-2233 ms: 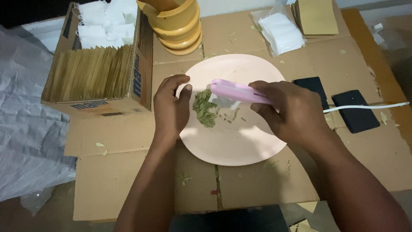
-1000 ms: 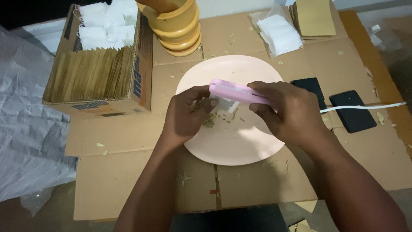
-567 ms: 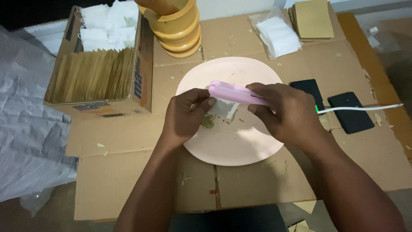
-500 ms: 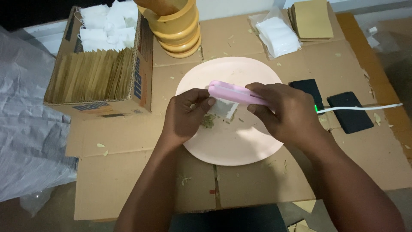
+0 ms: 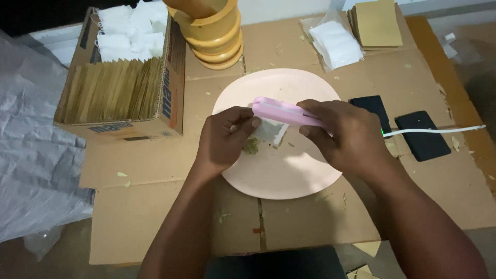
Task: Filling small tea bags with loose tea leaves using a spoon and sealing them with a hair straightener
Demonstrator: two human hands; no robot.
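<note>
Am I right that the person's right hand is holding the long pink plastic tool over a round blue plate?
Not quite: the head view shows the round plate is pale pink, not blue. The right hand does hold the long pink plastic tool over it.

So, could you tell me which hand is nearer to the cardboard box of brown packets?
Left. The left hand lies just right of the box; the right hand is farther right.

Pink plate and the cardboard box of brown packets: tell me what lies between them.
Only bare cardboard sheet lies between the pink plate and the cardboard box, as the head view shows.
</note>
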